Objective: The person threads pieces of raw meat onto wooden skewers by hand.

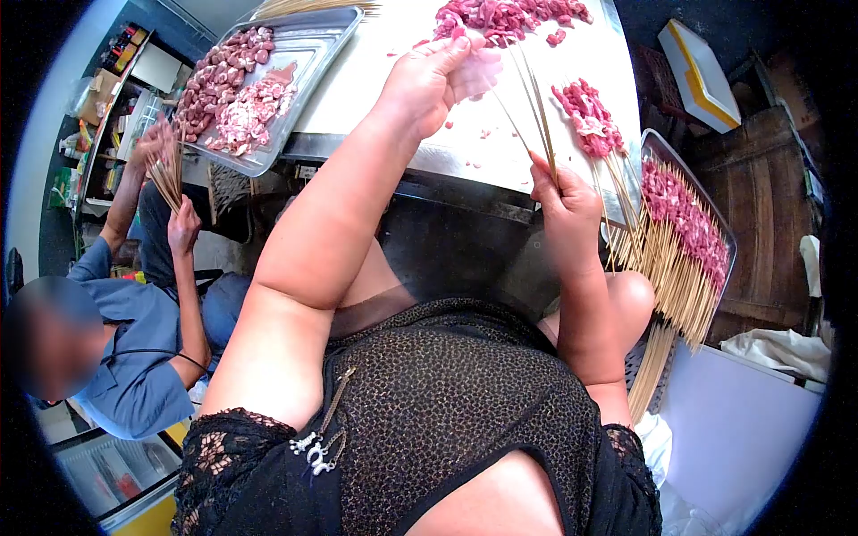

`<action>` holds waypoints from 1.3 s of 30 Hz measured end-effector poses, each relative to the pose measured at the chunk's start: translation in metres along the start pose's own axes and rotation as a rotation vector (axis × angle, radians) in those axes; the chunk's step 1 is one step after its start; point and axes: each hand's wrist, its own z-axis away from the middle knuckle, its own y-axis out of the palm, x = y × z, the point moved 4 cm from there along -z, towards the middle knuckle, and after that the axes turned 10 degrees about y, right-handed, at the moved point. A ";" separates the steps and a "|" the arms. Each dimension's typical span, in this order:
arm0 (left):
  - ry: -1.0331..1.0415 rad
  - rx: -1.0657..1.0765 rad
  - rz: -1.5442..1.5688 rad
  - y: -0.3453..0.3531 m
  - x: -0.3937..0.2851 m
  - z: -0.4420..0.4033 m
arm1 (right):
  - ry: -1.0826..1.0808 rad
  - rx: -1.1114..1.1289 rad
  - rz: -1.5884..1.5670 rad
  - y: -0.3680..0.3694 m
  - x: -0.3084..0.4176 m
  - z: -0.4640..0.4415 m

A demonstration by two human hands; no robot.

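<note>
My left hand (433,79) is over the white tabletop, beside the pile of cut red meat (509,20). Its thumb and forefinger pinch what looks like a small piece of meat (458,33); the other fingers are smeared by motion. In my right hand (570,210), closed at the table's near edge, are several thin bamboo skewers (539,116), their bare points toward the pile. Right of that hand, finished meat skewers (590,121) lie at the table's edge, meat ends away from me.
A metal tray (299,112) of meat chunks stands at the table's left. On the right, another tray (728,241) holds rows of meat skewers. At left a co-worker (134,330) grips a bundle of sticks (167,174). A white foam box (702,76) lies at the far right.
</note>
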 end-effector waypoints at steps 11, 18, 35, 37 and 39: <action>0.017 -0.055 0.098 0.008 -0.003 0.002 | 0.038 0.046 -0.108 0.005 0.002 -0.001; 0.024 -0.075 0.201 0.017 0.008 0.006 | 0.005 0.028 -0.166 0.011 0.001 -0.002; 0.054 -0.029 0.152 0.014 0.001 0.002 | 0.128 0.083 -0.372 0.014 -0.002 0.000; 0.052 -0.051 0.192 0.016 0.002 0.003 | 0.127 0.073 -0.358 0.014 -0.001 0.000; 0.039 -0.074 0.173 0.018 0.005 0.004 | 0.099 0.040 -0.267 0.013 0.001 0.000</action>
